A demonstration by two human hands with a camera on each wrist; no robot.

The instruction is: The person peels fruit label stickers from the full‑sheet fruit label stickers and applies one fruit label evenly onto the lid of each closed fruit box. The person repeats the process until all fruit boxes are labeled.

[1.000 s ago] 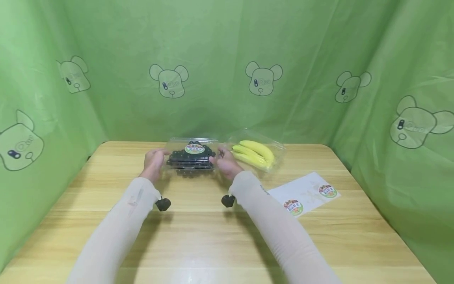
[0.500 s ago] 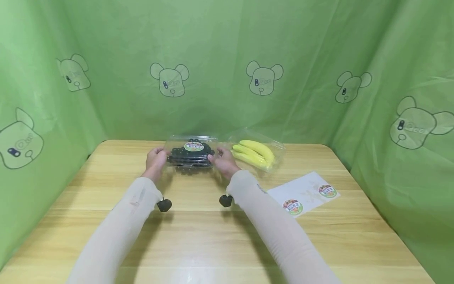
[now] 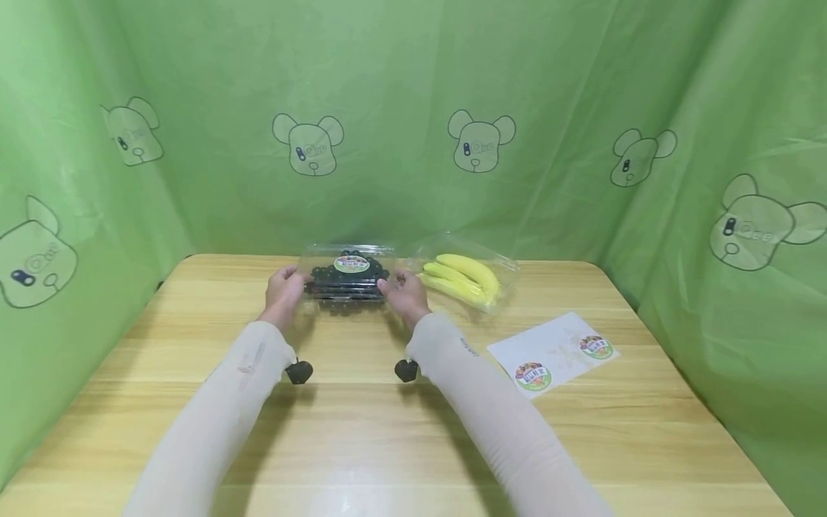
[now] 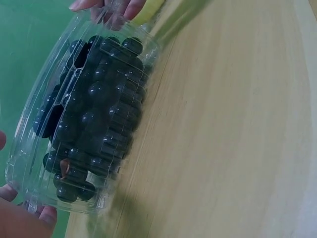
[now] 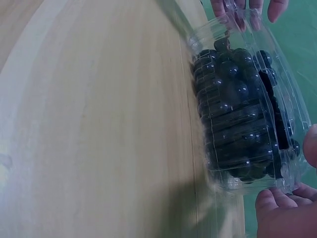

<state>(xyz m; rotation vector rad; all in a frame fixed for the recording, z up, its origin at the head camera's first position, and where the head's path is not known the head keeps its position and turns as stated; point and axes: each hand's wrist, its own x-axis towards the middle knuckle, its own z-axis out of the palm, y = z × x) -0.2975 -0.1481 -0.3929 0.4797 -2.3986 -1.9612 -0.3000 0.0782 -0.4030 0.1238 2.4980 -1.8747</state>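
A clear plastic clamshell box (image 3: 316, 253) of dark grapes (image 4: 94, 116) is held between both hands near the back of the table. It bears a round fruit sticker (image 3: 352, 264) on its lid. My left hand (image 3: 284, 291) grips the left end, fingertips under the rim. The opposite end is pinched by my right hand (image 3: 407, 293), thumb toward the front. In the right wrist view the box (image 5: 292, 94) looks closed, with the grapes filling its lower part. Whether its base touches the table is hard to tell.
Just right of the right hand lies another clear box with yellow bananas (image 3: 474, 273) inside. A white sheet (image 3: 517, 348) with two round stickers (image 3: 533, 376) lies on the wooden table (image 3: 349, 431) at right. Green curtains (image 3: 394, 64) enclose the back and sides.
The grape box has shifted slightly left and away from me, both hands keeping their grip. My right forearm has moved a little left with it. The banana box and sheet have stayed put.
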